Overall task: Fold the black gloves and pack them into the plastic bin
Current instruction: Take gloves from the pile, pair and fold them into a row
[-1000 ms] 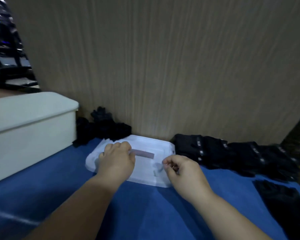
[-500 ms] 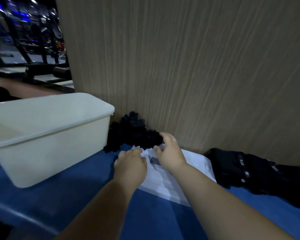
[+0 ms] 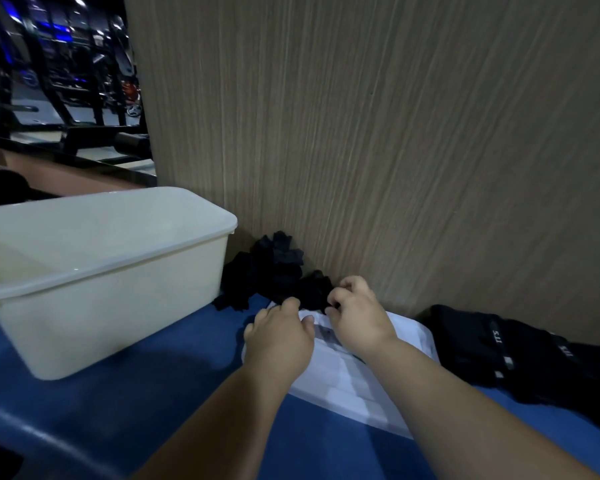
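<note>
A crumpled pile of black gloves [image 3: 274, 271] lies against the wood-grain wall, between the white plastic bin [image 3: 101, 271] on the left and a flat white lid [image 3: 361, 386] on the blue surface. The bin stands open, and its visible inside looks bare. My right hand [image 3: 357, 313] is at the lid's far corner, thumb and fingers pinched on the near edge of the glove pile. Palm down, my left hand [image 3: 278, 337] rests on the lid's left part. Its fingertips curl over the far edge beside the pile and are hidden.
More black gloves with white lettering [image 3: 499, 351] lie in a row along the wall to the right of the lid. The wood-grain wall [image 3: 395, 150] rises directly behind everything. Dark gym equipment [image 3: 66, 81] stands far off at upper left.
My right hand moved from the lid's right side to its far corner, onto the crumpled glove pile. My left hand stayed on the lid. The view swung left, showing more of the bin.
</note>
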The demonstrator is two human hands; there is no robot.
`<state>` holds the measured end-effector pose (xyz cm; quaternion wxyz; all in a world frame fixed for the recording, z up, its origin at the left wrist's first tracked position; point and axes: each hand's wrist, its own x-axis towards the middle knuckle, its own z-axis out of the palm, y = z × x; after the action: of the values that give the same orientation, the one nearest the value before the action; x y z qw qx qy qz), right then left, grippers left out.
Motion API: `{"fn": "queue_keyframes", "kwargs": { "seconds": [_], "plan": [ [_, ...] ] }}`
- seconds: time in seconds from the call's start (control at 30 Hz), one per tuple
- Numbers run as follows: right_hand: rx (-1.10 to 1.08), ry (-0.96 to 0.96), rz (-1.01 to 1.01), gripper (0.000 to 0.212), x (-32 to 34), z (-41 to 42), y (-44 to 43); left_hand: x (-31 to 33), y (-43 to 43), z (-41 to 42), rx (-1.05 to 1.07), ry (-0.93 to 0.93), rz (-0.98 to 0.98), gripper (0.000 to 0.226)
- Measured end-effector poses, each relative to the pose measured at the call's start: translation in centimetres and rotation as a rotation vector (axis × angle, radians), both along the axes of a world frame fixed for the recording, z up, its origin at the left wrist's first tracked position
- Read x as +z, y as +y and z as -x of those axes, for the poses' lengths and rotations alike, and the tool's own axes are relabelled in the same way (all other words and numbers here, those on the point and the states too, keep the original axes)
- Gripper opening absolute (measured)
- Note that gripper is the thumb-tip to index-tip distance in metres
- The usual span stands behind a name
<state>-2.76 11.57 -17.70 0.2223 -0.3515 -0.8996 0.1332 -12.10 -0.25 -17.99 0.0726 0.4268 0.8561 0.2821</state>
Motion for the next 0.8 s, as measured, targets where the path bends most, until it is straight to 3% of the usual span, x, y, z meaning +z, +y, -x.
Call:
{"fn": "queue_keyframes", "kwargs": {
  "seconds": [0.27,0.43,0.6,0.67,0.8],
  "plan": [
    [0.047,0.039,0.021,0.006,1.7,-8.0,-3.6,0.8,-0.1,-4.0,-0.117,-0.002,-0.047,0.036],
    [0.032,0.090,0.016,0.018,2.4,-14.6,-5.7,2.8,-0.8,-9.1,-0.279,-0.395,-0.096,0.038],
    [0.000,0.131,0.074,0.023,1.8,-21.4,-7.8,3.4,-1.2,-14.0,-0.427,-0.651,-0.157,0.029],
    [-0.023,0.215,0.136,0.016,1.9,-23.7,-8.4,3.4,-1.1,-15.8,-0.473,-0.771,-0.159,0.021],
    [-0.134,0.522,0.273,0.034,2.2,-27.3,-9.1,3.7,-0.7,-19.1,-0.547,-0.822,-0.143,0.028]
  ]
}}
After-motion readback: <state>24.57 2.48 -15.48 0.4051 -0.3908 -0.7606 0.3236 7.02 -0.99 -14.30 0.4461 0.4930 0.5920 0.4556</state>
